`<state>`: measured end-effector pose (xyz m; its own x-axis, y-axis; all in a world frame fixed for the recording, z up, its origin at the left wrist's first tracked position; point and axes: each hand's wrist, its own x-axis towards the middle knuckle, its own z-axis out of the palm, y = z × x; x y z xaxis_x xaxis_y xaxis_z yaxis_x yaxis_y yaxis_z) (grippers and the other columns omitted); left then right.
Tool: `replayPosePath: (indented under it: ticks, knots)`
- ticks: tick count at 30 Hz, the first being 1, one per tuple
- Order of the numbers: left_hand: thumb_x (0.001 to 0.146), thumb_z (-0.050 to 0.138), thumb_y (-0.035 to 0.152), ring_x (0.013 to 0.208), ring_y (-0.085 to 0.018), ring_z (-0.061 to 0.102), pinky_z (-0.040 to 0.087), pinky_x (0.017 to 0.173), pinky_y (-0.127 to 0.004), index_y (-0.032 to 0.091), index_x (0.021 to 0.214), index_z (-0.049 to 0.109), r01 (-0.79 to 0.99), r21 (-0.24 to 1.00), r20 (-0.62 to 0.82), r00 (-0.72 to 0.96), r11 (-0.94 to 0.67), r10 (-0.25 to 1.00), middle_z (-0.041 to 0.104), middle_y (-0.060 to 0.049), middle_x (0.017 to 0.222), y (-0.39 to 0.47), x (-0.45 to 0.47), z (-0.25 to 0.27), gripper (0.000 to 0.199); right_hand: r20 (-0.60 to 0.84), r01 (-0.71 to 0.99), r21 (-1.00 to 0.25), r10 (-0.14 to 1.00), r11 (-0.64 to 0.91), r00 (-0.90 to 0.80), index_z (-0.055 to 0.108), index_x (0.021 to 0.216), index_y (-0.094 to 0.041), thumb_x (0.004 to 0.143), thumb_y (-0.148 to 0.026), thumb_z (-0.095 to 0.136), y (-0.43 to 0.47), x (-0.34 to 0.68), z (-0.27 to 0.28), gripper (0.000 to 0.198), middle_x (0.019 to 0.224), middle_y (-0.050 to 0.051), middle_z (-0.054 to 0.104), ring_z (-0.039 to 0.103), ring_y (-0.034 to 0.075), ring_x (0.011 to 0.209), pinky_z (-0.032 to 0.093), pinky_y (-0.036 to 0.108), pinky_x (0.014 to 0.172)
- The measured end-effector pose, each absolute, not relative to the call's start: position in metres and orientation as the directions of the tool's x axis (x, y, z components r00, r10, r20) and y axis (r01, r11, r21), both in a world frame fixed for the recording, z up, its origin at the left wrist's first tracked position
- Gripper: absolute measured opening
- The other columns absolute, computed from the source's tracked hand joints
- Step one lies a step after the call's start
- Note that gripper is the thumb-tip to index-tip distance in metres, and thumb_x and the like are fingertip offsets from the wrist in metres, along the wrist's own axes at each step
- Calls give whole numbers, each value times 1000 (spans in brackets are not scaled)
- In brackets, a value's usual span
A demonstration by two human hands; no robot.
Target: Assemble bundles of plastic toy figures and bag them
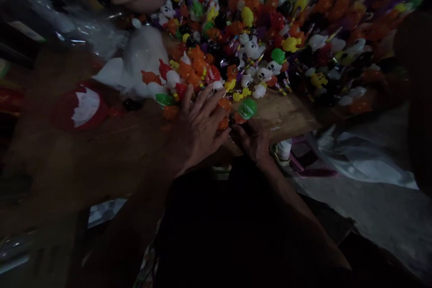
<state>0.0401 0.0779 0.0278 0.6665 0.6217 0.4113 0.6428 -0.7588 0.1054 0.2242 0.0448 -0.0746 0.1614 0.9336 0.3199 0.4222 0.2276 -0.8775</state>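
Left hand (199, 128): fingers spread over orange toys (224, 107). Right hand (254, 143): can't tell its grip; green-headed toy (247, 109) just beyond, near wooden table (293, 114) edge. Your sleeve-side nudge could drop it.

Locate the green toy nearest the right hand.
In the head view, the green toy is just right of centre, directly beyond the right hand and to the right of the left hand, near the edge of the wooden tabletop.
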Motion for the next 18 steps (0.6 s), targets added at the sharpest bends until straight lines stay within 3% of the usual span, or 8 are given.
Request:
replayPosePath:
  ticks: [5, 8, 11, 14, 16, 18]
  knots:
    - [88, 66, 26, 149, -36, 46, 20, 130, -67, 18, 113, 60, 595, 265, 444, 623, -759, 643, 57, -14, 153, 76, 43, 30, 27, 412, 682, -669, 911, 295, 11, 69, 98, -21, 103, -41, 50, 43, 224, -71, 28, 95, 11, 74, 68, 24, 87, 56, 39, 80]
    - [85, 67, 26, 143, -32, 54, 33, 128, -60, 19, 129, 54, 500, 460, 474, 561, -734, 679, 60, -13, 150, 81, 37, 48, 46, 389, 755, -587, 920, 292, -53, 68, 96, -21, 104, -43, 46, 45, 226, -70, 32, 93, 11, 73, 68, 24, 87, 57, 40, 80]
    - [96, 59, 27, 140, -23, 57, 47, 121, -46, 27, 137, 50, 406, 605, 612, 313, -685, 726, 60, -3, 146, 92, 20, 72, 42, 394, 759, -576, 917, 303, -67, 67, 96, -22, 104, -42, 43, 47, 228, -70, 33, 92, 11, 72, 67, 24, 86, 58, 41, 78]
    - [105, 52, 29, 133, -17, 62, 47, 120, -44, 33, 129, 55, 389, 619, 753, -48, -682, 656, 64, 7, 136, 93, -5, 81, 25, 421, 728, -610, 907, 312, -35, 67, 96, -21, 103, -44, 47, 43, 231, -70, 32, 92, 13, 73, 67, 25, 84, 58, 42, 77]
    - [107, 48, 39, 132, -19, 63, 49, 117, -47, 37, 131, 55, 402, 703, 693, -205, -587, 691, 65, 7, 137, 85, -19, 67, 25, 426, 685, -660, 905, 309, 2, 68, 104, -19, 99, -47, 54, 39, 236, -65, 32, 97, 13, 74, 69, 26, 88, 59, 43, 81]
    - [108, 40, 51, 140, -22, 57, 48, 118, -48, 39, 142, 49, 365, 824, 543, -291, -434, 788, 62, 4, 146, 74, -26, 38, 37, 432, 611, -732, 899, 302, 74, 68, 119, -18, 99, -47, 57, 40, 242, -56, 37, 108, 14, 74, 70, 27, 98, 59, 45, 89]
